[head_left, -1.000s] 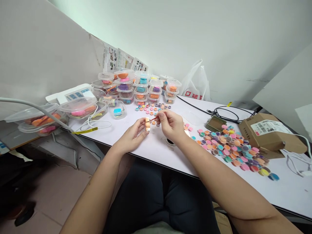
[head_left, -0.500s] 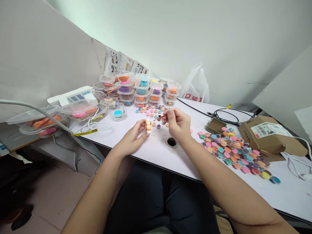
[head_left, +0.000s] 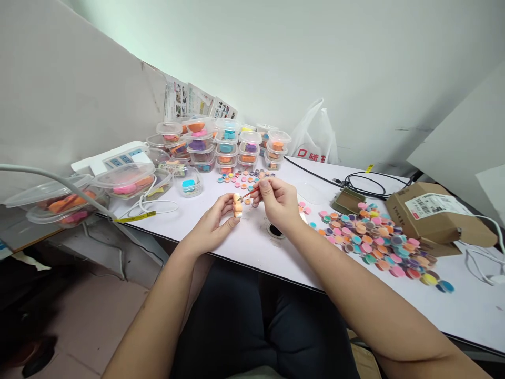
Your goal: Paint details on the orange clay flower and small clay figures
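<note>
My left hand (head_left: 215, 223) is closed around a small orange and white figurine (head_left: 237, 206), held upright above the table's front part. Between the thumb and fingers of my right hand (head_left: 278, 202) is a thin reddish paintbrush (head_left: 249, 195). Its tip points left and reaches the figurine's side; whether it touches cannot be made out. Behind both hands lie several small round paint pots (head_left: 243, 181) in mixed colours. A dark round hole (head_left: 275, 230) in the tabletop shows below my right hand, partly covered by the wrist.
Stacked clear tubs (head_left: 226, 147) with coloured contents stand at the back. A heap of paint pots (head_left: 374, 239) spreads at the right, beside an open cardboard box (head_left: 434, 216). Black cable (head_left: 365, 184) and a white plastic bag (head_left: 315, 134) lie behind. A power strip (head_left: 118, 158) is at left.
My right hand has moved left with the paintbrush, bringing its tip from over the paint pots to the figurine. My left hand keeps its hold. The view has shifted slightly.
</note>
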